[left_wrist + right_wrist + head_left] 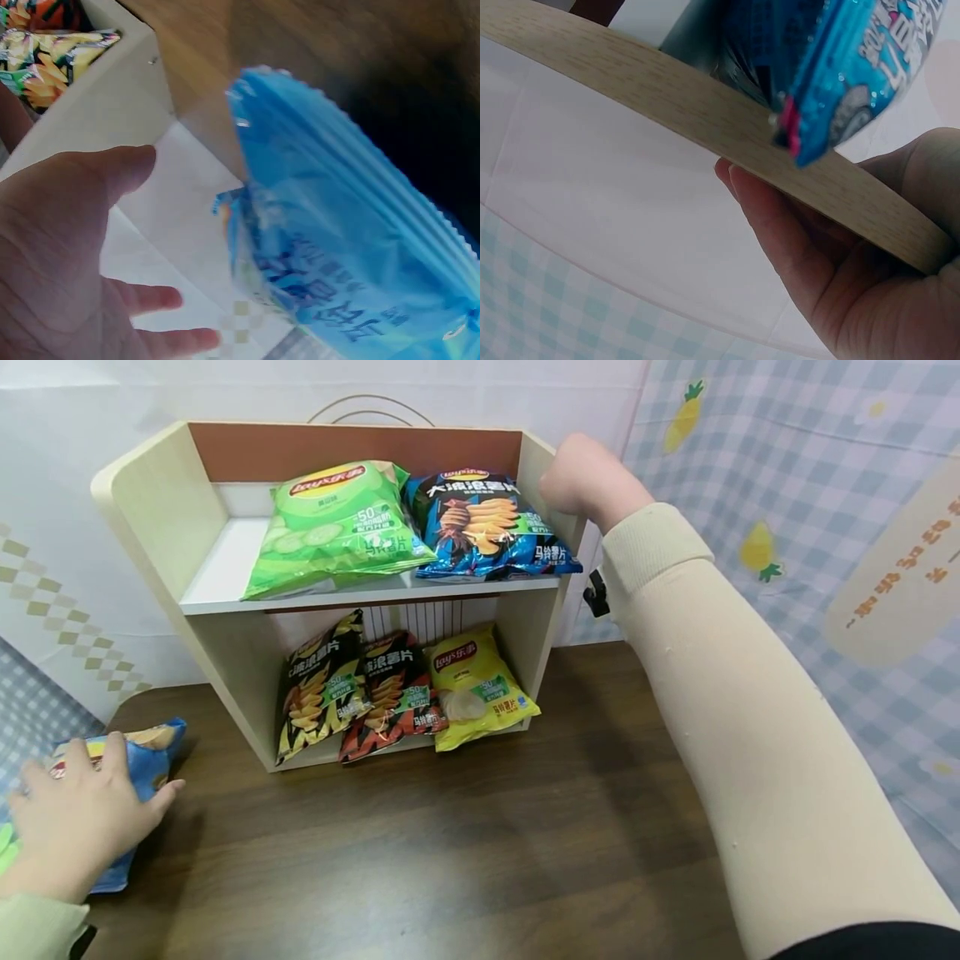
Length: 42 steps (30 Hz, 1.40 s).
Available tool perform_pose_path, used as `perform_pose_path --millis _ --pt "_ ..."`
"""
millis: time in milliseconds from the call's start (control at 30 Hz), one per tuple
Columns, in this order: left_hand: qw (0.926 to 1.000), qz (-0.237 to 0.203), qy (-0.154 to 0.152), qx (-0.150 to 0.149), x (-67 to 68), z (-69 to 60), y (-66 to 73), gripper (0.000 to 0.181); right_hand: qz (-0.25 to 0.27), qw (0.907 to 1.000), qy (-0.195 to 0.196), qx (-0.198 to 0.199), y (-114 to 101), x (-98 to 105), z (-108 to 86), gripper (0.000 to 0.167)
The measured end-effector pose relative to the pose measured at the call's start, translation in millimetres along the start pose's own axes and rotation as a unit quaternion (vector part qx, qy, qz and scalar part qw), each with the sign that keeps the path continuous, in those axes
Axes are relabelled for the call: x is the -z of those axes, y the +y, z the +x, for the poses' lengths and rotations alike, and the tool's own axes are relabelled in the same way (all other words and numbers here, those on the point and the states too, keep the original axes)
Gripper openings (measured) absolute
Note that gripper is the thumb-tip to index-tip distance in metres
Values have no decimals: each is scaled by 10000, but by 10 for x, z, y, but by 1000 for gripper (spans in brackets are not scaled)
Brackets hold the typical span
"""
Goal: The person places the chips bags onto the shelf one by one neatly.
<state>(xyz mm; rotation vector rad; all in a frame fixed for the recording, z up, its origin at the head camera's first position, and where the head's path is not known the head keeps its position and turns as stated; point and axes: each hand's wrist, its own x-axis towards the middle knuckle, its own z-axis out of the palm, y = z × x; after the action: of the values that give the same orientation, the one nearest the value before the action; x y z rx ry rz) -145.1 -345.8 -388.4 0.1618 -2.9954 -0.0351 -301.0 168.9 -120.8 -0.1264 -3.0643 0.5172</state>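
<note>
My right hand grips the top of the right side panel of a small two-tier wooden shelf. In the right wrist view its fingers curl round the panel's edge, close to the corner of a blue chip bag. At the far left, my left hand is spread over another blue chip bag on the table, partly hiding it. The left wrist view shows that bag apart from the thumb and the visible fingertips.
On the upper tier lie a green chip bag and a dark blue one. Below them lean a black chip bag, a red one and a yellow one. The brown table meets patterned cloth behind.
</note>
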Motion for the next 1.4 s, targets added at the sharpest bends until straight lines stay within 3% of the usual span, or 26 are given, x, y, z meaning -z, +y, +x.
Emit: perform_pose_path --millis 133,400,767,1133,1400 --pt "9991 27 -353 250 -79 36 -101 100 -52 10000 26 29 -10 1 6 52" --pt "9948 -118 -929 394 -235 52 -222 92 -59 10000 32 47 -12 7 1 52" --pt "9955 -162 -859 362 -229 -4 -152 80 -11 9999 72 88 5 11 -2 52" --pt "9961 -211 -823 -257 -136 -238 133 68 -5 10000 41 69 -9 8 -10 53" --pt "9847 -35 -1595 -706 -2 -385 421 76 -3 10000 33 61 -7 4 -6 52"
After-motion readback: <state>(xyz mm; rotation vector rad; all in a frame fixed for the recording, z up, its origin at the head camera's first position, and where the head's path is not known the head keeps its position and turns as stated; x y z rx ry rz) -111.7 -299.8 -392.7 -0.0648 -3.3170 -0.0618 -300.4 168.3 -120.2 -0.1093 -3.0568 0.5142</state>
